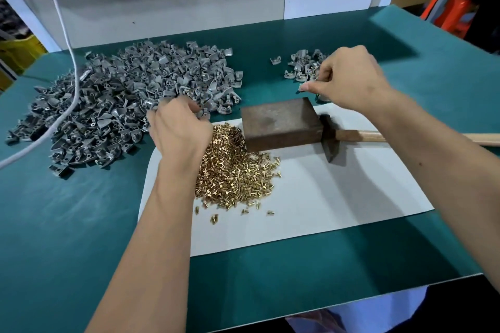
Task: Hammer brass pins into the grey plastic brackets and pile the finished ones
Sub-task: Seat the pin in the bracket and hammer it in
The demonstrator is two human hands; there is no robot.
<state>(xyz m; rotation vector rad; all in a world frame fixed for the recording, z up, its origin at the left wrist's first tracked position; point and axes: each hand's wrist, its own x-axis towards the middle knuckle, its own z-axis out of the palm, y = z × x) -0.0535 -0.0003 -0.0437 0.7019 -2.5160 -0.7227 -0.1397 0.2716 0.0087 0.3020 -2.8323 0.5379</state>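
Left hand (178,127) and right hand (349,81) reach forward, fingers curled.

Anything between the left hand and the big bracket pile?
Nothing visible. The left hand is already at the near edge of the big bracket pile, fingers curled among the brackets. The brass pins lie under the wrist, not between them.

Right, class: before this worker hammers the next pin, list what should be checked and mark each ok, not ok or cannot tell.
1. Bracket in left hand: cannot tell; fingers curl at the big bracket pile.
2. Brass pins within reach: ok.
3. Metal block top clear: ok.
4. Hammer in hand: not ok; it lies beside the block.
5. Right hand free: cannot tell; it is at the small pile.
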